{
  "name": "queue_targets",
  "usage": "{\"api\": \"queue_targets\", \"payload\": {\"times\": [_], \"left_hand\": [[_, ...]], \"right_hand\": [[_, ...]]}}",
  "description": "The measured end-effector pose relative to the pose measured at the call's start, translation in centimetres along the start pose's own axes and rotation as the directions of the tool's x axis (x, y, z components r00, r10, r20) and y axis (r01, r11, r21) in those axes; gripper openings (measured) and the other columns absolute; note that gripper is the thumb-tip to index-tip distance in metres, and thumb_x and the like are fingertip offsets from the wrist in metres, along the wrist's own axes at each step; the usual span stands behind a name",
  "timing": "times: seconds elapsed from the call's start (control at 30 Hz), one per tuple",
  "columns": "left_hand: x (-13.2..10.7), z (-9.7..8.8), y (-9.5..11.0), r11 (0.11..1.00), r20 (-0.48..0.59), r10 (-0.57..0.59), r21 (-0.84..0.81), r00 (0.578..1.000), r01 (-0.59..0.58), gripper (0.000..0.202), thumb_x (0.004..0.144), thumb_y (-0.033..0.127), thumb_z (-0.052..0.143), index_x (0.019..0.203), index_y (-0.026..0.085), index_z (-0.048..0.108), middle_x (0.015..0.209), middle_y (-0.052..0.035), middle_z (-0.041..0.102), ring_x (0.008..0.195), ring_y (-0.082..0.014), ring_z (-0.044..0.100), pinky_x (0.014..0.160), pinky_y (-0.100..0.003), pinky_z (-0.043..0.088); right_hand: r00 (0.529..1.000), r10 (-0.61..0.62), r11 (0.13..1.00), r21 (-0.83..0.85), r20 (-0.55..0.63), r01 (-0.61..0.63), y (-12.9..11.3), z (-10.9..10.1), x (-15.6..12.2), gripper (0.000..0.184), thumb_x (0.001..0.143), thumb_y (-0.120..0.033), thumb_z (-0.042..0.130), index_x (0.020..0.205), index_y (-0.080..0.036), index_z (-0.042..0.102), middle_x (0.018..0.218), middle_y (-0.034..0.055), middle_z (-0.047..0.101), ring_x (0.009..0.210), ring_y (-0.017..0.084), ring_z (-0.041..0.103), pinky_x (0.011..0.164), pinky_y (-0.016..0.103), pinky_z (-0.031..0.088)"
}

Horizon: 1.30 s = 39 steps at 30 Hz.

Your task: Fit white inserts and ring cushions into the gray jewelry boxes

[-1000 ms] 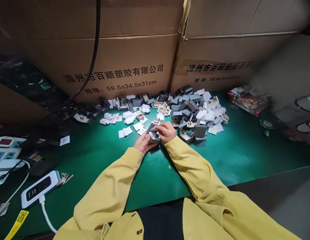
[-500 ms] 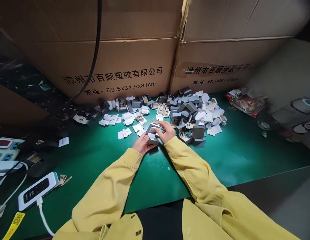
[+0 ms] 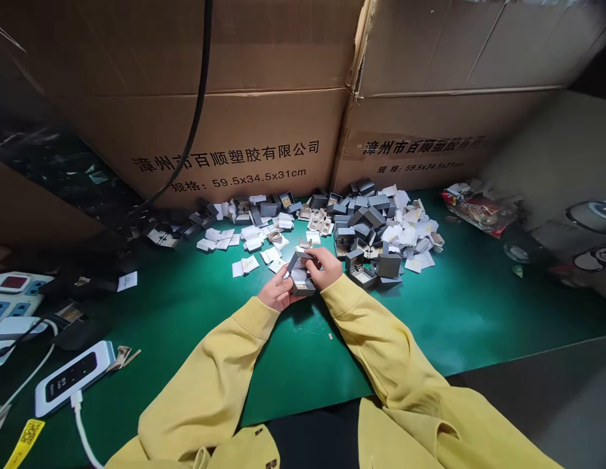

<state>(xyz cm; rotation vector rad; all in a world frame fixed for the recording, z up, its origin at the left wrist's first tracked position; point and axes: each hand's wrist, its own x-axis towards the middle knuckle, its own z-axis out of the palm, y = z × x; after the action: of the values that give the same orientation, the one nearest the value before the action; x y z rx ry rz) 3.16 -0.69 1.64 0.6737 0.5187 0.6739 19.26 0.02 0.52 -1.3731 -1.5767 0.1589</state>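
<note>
My left hand is closed around the left side and underside of a small grey jewelry box, held open and tilted above the table. White lining shows inside it. At the lid and opening, my right hand has its fingers curled in; the fingertips are partly hidden against the box. Just beyond my hands lie loose white paper pieces. To the right of my right hand is a heap of similar grey boxes, some of them open, with white cards or inserts piled beside it.
Large cardboard cartons wall off the back of the green table. A black cable hangs in front. At left are a power strip and a white device on a cord. A plastic packet lies far right.
The box in my hands now shows more of its open inside and is tipped further toward me. My right fingers have shifted slightly at its lid. The whole view has dipped a little.
</note>
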Motion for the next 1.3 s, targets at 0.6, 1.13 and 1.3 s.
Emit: {"api": "queue_targets", "payload": {"times": [0.6, 1.13, 1.3], "left_hand": [[-0.9, -6.0, 4.8, 0.925, -0.388, 0.376, 0.107, 0.841, -0.364, 0.040, 0.080, 0.043, 0.055, 0.110, 0.016, 0.051, 0.088, -0.0086, 0.068, 0.079, -0.0256, 0.067, 0.065, -0.036, 0.055], [-2.1, -6.0, 5.6, 0.971, -0.295, 0.237, 0.035, 0.926, -0.237, 0.052, 0.085, 0.045, 0.047, 0.126, 0.015, 0.045, 0.093, -0.0122, 0.069, 0.094, -0.0262, 0.064, 0.069, -0.034, 0.055], [-2.0, -6.0, 5.3, 0.980, -0.246, 0.199, 0.071, 0.949, -0.187, 0.053, 0.082, 0.036, 0.055, 0.127, 0.011, 0.045, 0.095, -0.0164, 0.069, 0.082, -0.0278, 0.068, 0.068, -0.038, 0.055]], "right_hand": [[0.979, -0.176, 0.982, -0.046, 0.100, 0.181, -0.2, 2.0, -0.8, 0.024, 0.087, -0.024, 0.042, 0.096, -0.020, 0.065, 0.085, 0.0054, 0.068, 0.078, 0.015, 0.060, 0.072, 0.028, 0.049], [0.920, 0.064, 0.916, -0.388, 0.387, 0.100, -4.1, 9.3, 2.8, 0.013, 0.078, -0.031, 0.057, 0.074, -0.019, 0.060, 0.086, 0.0105, 0.062, 0.087, 0.025, 0.050, 0.068, 0.035, 0.040], [0.979, -0.121, 0.953, -0.256, 0.165, 0.160, -1.7, 7.3, 2.7, 0.012, 0.082, -0.023, 0.050, 0.077, -0.018, 0.059, 0.085, 0.0084, 0.061, 0.086, 0.021, 0.049, 0.075, 0.034, 0.041]]}}
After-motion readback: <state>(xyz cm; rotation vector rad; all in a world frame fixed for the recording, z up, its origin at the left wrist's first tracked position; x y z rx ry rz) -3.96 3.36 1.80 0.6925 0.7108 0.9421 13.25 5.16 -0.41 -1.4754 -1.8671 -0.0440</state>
